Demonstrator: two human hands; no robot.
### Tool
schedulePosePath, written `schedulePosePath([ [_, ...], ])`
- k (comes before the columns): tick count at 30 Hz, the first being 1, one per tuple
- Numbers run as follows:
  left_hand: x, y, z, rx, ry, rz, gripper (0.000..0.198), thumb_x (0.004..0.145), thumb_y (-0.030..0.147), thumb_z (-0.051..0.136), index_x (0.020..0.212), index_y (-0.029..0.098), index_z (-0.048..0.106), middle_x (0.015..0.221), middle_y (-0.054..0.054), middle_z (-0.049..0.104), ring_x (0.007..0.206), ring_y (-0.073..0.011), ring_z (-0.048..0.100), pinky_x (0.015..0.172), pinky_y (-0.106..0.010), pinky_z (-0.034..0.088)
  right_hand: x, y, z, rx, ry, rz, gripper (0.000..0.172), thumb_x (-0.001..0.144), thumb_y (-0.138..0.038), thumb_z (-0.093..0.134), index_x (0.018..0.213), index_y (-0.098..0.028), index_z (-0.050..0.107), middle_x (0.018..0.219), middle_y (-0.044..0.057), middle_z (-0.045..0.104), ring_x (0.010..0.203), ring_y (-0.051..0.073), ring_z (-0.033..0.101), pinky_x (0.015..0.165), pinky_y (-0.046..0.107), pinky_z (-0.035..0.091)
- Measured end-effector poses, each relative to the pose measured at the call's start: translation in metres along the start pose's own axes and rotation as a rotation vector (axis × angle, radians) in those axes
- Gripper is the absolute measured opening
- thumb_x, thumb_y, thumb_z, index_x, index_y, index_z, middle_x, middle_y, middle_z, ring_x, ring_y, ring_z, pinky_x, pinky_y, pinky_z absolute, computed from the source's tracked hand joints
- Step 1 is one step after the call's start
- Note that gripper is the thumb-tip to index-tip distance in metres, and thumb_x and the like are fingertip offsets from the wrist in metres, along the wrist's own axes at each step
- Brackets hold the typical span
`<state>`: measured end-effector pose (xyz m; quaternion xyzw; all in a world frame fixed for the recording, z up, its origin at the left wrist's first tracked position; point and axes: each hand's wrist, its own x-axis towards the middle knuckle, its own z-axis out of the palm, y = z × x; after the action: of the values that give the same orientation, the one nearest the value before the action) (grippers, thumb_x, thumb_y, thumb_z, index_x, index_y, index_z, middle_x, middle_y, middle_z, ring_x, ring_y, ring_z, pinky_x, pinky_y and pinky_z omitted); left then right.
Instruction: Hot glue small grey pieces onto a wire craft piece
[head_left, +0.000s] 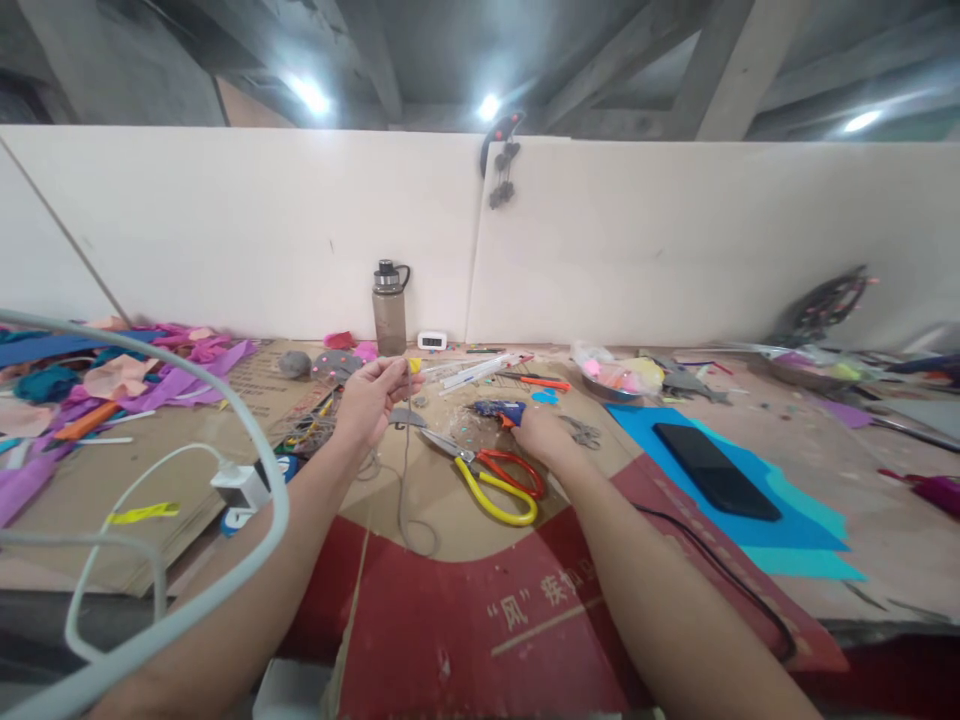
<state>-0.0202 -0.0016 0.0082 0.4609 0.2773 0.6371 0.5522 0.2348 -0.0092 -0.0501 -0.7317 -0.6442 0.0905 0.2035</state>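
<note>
Spilling well to the left of the scissors (466, 456) is a heap of felt scraps (120, 375), and nearer the scissors a white adapter (240, 485) sits below the left forearm. A thick white cable (279, 490) loops through the foreground on that side, and a forearm catching it could jerk the grip!

Now the left hand (373, 400), up and to the left of the scissors: thumb and fingers pinched on a tiny yellow piece (414, 365), with a grey cord (406, 480) dropping below it. That cord curls into a loop just left of the scissors, and a snag on the blades could tug the piece free.

At the centre, the scissors lie on the cardboard (457, 540), blades slightly parted, tips towards the left hand: a careless reach could mean a nick.

Just beyond and to the right, the right hand (544, 435) is wrapped round a blue glue gun (499, 410), nozzle facing left. The hands are well apart. Whether it's hot, I can't tell; if so, a slip near that small piece could burn fingertips.

Farther right of the scissors, a phone (716, 470) rests on blue sheets (630, 420), where stray glue could mark both.
</note>
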Motion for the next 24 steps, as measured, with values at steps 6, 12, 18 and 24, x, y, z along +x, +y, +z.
schedulePosePath([
  [6, -0.002, -0.003, 0.001, 0.017, 0.012, -0.015, 0.024, 0.066, 0.03, 0.078, 0.078, 0.013, 0.064, 0.071, -0.002, 0.069, 0.07, -0.0147, 0.07, 0.067, -0.024, 0.055, -0.003, -0.007, -0.001, 0.039, 0.021, 0.036, 0.03, 0.079, -0.019, 0.054, 0.105, -0.006, 0.06, 0.097, 0.023, 0.069, 0.09, 0.028, 0.067, 0.073, 0.032, 0.047],
  [12, -0.001, -0.003, -0.001, 0.041, 0.027, -0.008, 0.026, 0.065, 0.031, 0.078, 0.076, 0.013, 0.063, 0.074, -0.003, 0.069, 0.074, -0.0164, 0.07, 0.071, -0.027, 0.055, -0.011, -0.028, -0.023, 0.408, 0.267, -0.02, 0.041, 0.081, -0.028, 0.051, 0.118, -0.01, 0.051, 0.113, 0.018, 0.064, 0.1, 0.026, 0.062, 0.084, 0.035, 0.047],
  [18, 0.0, -0.005, -0.002, 0.042, 0.048, -0.032, 0.027, 0.065, 0.033, 0.079, 0.075, 0.013, 0.064, 0.071, -0.003, 0.068, 0.072, -0.0157, 0.07, 0.07, -0.026, 0.055, -0.039, -0.055, -0.039, 0.78, 0.166, -0.24, 0.032, 0.084, -0.041, 0.05, 0.105, -0.018, 0.054, 0.081, 0.004, 0.064, 0.068, 0.018, 0.06, 0.068, 0.032, 0.048],
  [24, 0.001, -0.006, -0.003, 0.053, 0.045, -0.029, 0.027, 0.065, 0.033, 0.079, 0.076, 0.013, 0.065, 0.072, -0.003, 0.068, 0.07, -0.0145, 0.069, 0.071, -0.026, 0.055, -0.059, -0.065, -0.042, 0.788, 0.154, -0.429, 0.028, 0.088, -0.035, 0.047, 0.112, -0.021, 0.052, 0.085, 0.004, 0.064, 0.071, 0.018, 0.058, 0.071, 0.032, 0.048],
])
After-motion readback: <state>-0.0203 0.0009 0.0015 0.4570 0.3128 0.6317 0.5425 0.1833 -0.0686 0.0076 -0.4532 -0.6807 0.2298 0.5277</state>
